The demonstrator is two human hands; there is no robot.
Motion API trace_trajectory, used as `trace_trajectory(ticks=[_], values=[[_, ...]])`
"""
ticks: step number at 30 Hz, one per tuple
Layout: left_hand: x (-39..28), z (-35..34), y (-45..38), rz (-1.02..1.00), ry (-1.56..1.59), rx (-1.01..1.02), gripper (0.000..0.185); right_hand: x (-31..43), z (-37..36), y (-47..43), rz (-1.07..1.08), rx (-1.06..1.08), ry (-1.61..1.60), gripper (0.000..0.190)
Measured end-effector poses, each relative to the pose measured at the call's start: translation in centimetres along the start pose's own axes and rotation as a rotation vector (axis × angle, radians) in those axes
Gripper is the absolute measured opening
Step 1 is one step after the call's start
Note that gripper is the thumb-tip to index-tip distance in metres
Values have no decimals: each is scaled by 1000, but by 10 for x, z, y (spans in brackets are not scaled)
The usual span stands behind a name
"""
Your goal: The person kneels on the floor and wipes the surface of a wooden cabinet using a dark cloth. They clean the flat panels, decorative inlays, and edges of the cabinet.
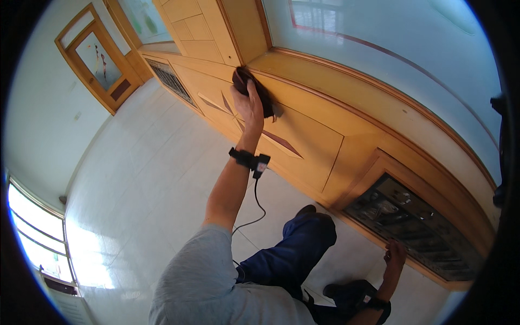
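Observation:
My left hand [248, 101] presses a dark brown cloth [264, 97] to the yellow wood panelling [300, 122], just below the ledge under a frosted glass pane. Fingers and thumb grip the cloth, part of which hangs down over the panel. Low on the right, my right hand [395, 252] hangs with loosely bent fingers by the lower edge of a dark glass cabinet front [406, 227]. Nothing shows in it, and whether it touches the frame is hard to tell. Black straps with small devices circle both wrists.
The wooden ledge [325, 77] runs along the frosted glass [386, 36]. A metal vent grille [170, 79] sits farther left in the panelling. A thin black cable [260, 213] hangs from the left wrist strap. A wood-framed door [99, 61] stands beyond the tiled floor [162, 154].

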State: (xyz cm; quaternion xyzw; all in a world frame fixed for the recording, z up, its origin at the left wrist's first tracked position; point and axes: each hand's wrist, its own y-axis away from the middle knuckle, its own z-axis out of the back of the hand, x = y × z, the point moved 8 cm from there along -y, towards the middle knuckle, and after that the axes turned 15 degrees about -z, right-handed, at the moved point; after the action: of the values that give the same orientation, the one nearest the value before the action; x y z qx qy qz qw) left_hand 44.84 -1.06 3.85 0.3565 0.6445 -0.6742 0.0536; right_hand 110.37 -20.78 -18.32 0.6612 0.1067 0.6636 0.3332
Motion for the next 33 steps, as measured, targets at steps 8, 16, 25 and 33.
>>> trace_trajectory(ticks=[8,16,25,33], values=[[97,11,58,191,-49,-105,53,9,-13,2,62,22,10,21],[132,19,80,291,-307,155,59,-1,-11,-5,-18,31,-4,18],[176,32,-63,81,-643,72,26,4,-13,-1,37,22,49,20],[233,18,35,299,-757,575,30,16,-18,14,25,51,101,25]])
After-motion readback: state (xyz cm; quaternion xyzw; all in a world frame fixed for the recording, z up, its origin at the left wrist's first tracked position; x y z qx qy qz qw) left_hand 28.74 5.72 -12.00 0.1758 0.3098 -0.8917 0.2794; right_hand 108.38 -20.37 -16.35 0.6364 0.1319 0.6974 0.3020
